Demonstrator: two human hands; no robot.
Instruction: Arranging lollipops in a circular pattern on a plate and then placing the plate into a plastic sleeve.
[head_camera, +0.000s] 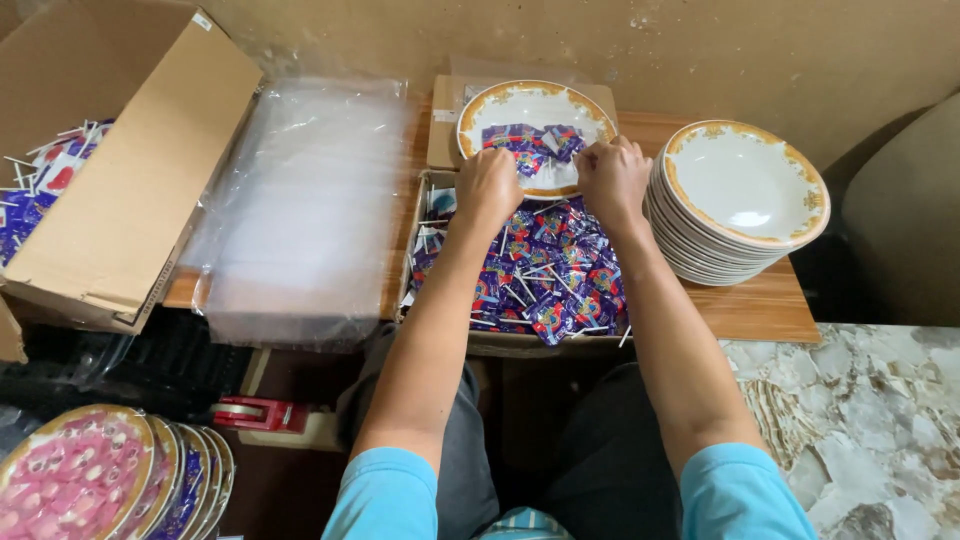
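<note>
Both hands, left hand (487, 187) and right hand (613, 177), closed over wrapped lollipops (548, 275) at a gold-rimmed plate (535, 105); plate stack (745, 200) beside.

Glossy ceramic plate (535, 105), shiny wrapped lollipops (550, 275)

Hands: two, a left hand (487, 188) and a right hand (613, 178).
Cardboard boxes: three; a large box (120, 190), a lollipop box (520, 340), a flat box (445, 120).
Plate with lollipops: one (500, 105).
Empty plate stack: one (740, 200), count of plates unclear.
Filled plates at bottom left: about four (110, 475).
Stacks of clear bags: one (295, 200).
Wrapped lollipops: too many to count (550, 275).
Red tape dispenser: one (255, 413).
</note>
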